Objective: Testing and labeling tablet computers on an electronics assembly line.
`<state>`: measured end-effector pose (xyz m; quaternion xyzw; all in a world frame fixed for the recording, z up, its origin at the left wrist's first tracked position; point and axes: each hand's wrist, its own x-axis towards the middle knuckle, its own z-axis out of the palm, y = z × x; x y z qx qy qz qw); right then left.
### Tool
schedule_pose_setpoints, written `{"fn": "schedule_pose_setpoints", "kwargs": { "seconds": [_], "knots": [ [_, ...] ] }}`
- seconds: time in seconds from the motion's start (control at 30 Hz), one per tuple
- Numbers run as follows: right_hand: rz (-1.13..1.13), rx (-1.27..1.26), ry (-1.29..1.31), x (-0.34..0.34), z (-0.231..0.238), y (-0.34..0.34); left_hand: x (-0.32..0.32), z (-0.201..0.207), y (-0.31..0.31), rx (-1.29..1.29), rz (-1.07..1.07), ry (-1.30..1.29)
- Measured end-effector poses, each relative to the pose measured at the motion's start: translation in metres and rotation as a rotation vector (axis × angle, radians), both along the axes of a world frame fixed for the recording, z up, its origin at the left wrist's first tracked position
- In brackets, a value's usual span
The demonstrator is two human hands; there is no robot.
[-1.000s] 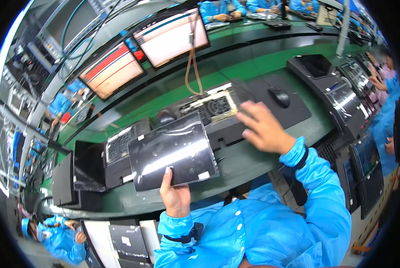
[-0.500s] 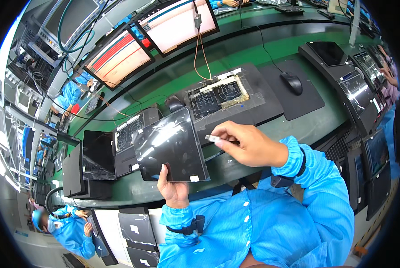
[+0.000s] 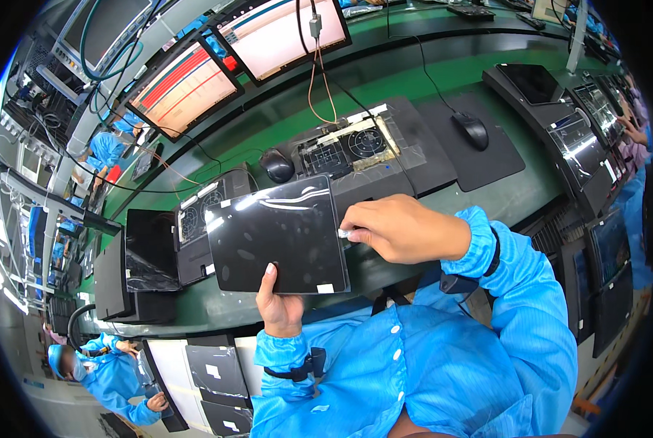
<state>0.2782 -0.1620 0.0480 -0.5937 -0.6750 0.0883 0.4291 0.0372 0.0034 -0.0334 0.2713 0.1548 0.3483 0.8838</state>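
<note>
Small pale plug [image 3: 344, 233] pinched between thumb and fingers of right hand [image 3: 406, 230], pointed left at right-hand edge of black tablet [image 3: 279, 233]; contact or gap cannot be told. Tablet's lower edge clamped by left hand [image 3: 281, 308], thumb on front. Tablet held over bench [image 3: 213, 310], long axis roughly left-right; right edge nearer right hand. Face glossy, smudged, white tab [image 3: 325, 288] at lower right corner.

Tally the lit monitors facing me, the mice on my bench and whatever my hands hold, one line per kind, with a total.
Lit monitors: 2
Black mice: 2
Flat dark panel, in the left hand: 1
Small pale connector, in the right hand: 1
Total: 6
</note>
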Motion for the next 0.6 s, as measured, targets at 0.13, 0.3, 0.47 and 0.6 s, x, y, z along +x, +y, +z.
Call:
{"fn": "schedule_pose_setpoints", "kwargs": {
  "seconds": [0.13,0.3,0.47,0.6],
  "knots": [
    [-0.406,0.539,-0.459,-0.001,0.007,0.005,0.028,0.017,-0.023,0.081,0.097,0.046],
    [-0.100,-0.037,1.283,-0.002,-0.025,0.006,0.094,0.031,-0.040,0.104,0.151,-0.011],
    [-0.137,-0.013,1.422,0.084,-0.041,-0.019,0.097,0.052,0.006,0.794,-0.842,0.532],
    [-0.262,-0.045,1.350,0.130,-0.065,-0.046,0.098,0.053,0.042,1.474,-0.291,0.926]
  ]
}}
